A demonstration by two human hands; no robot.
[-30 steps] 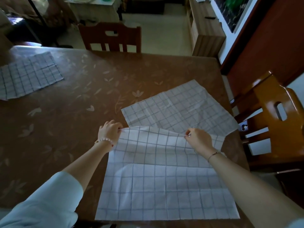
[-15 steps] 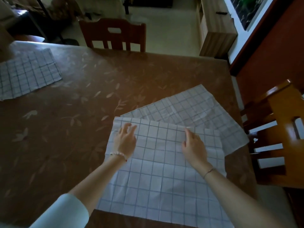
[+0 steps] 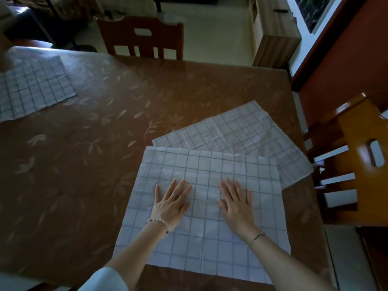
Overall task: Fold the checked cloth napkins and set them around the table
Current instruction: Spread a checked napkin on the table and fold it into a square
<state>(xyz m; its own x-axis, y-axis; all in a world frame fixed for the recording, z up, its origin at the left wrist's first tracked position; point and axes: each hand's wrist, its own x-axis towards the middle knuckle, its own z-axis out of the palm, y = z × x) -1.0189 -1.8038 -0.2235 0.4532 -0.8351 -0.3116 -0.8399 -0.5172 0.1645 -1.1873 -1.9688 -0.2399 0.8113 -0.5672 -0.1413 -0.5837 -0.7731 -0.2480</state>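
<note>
Over at the far left of the brown leaf-patterned desk (image 3: pixel 105 164) lies a smaller napkin (image 3: pixel 31 87), flat and well apart from the rest. A dark chair (image 3: pixel 140 36) stands at the desk's far side. Nearer the front edge, the left hand (image 3: pixel 171 203) lies flat, fingers straight and slightly spread, palm down on the near napkin (image 3: pixel 201 164), a bead bracelet at its wrist. That checked cloth is laid out flat in front of the person. The right hand (image 3: pixel 237 203) presses it the same way, just beside the left, not touching it. Behind, a second napkin (image 3: pixel 241 133) lies askew, its near edge tucked under the near one. An orange chair (image 3: pixel 361 156) stands at the right.
</note>
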